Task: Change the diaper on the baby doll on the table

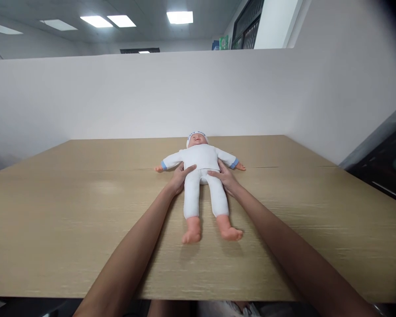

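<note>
A baby doll [201,157] lies on its back on the wooden table, its head toward the far wall and its bare feet toward me. It wears a white top with blue cuffs, white trousers and a white cap with dark lettering. Its arms are spread out to both sides. My left hand [181,177] grips the doll's hip on the left, thumb over the waist. On the opposite hip, my right hand [226,178] holds on in the same way, thumb across the front. The other fingers of both hands are partly hidden beside and under the body.
The light wooden table [86,220] reaches wide to both sides, with a seam across it behind my hands. A white partition wall [135,97] closes off its far edge. At the right stands a dark object [383,163] beside the table.
</note>
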Tool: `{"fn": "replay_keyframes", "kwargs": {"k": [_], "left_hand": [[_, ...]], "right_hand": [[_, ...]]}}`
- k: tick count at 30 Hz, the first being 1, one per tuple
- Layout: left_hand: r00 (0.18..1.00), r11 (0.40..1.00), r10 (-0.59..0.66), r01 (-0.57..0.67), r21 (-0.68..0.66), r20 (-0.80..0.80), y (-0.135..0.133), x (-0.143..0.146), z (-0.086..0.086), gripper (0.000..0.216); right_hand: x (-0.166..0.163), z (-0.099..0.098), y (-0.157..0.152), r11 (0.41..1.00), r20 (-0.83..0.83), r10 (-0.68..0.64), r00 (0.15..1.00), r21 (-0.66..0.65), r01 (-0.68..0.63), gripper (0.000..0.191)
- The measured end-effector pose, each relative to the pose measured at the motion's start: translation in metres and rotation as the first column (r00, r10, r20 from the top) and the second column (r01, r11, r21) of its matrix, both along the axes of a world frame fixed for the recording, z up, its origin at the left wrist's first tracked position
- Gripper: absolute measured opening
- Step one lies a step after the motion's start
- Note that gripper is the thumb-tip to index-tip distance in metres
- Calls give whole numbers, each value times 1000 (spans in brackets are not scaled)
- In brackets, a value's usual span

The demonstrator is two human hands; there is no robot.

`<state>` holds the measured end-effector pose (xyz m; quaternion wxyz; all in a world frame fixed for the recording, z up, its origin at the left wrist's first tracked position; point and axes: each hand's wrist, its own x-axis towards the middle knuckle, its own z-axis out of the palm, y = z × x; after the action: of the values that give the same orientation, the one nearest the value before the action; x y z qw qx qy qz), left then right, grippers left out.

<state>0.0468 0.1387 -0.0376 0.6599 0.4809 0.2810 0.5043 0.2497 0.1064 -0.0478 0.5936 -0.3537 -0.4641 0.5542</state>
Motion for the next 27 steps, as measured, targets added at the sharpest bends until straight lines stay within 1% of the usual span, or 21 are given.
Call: {"fn": "replay_keyframes", "kwargs": {"k": [3, 9, 16, 20, 23, 27], "left_hand": [[1000, 1000, -5, 5, -6, 9, 1, 0, 0, 56], [1000, 1000, -5, 5, -2, 31, 1, 1, -1, 56], [999, 1000, -11, 11, -4, 34, 0, -1, -2, 59], [999, 1000, 4, -4, 0, 37, 2, -1, -2, 61], [999, 1000, 13, -14, 19, 37, -6, -2, 2, 60], [999, 999, 7, -9, 51, 38, -29, -6, 10, 65]], "right_hand": [[-1, 0, 0, 1000, 9, -13, 1000, -10, 13, 94], [-1, 2, -3, 999, -10, 12, 1000, 41, -12, 86], [-3, 1, -4, 997, -2, -8, 1000, 78, 9, 84], [-4, 0, -3, 998, 2, -48, 999, 50, 48, 84], [-5, 1, -3, 996, 17, -89, 996, 22, 89, 89], [-7, 2, -10, 986, 35, -163, 986, 25, 162, 104]]}}
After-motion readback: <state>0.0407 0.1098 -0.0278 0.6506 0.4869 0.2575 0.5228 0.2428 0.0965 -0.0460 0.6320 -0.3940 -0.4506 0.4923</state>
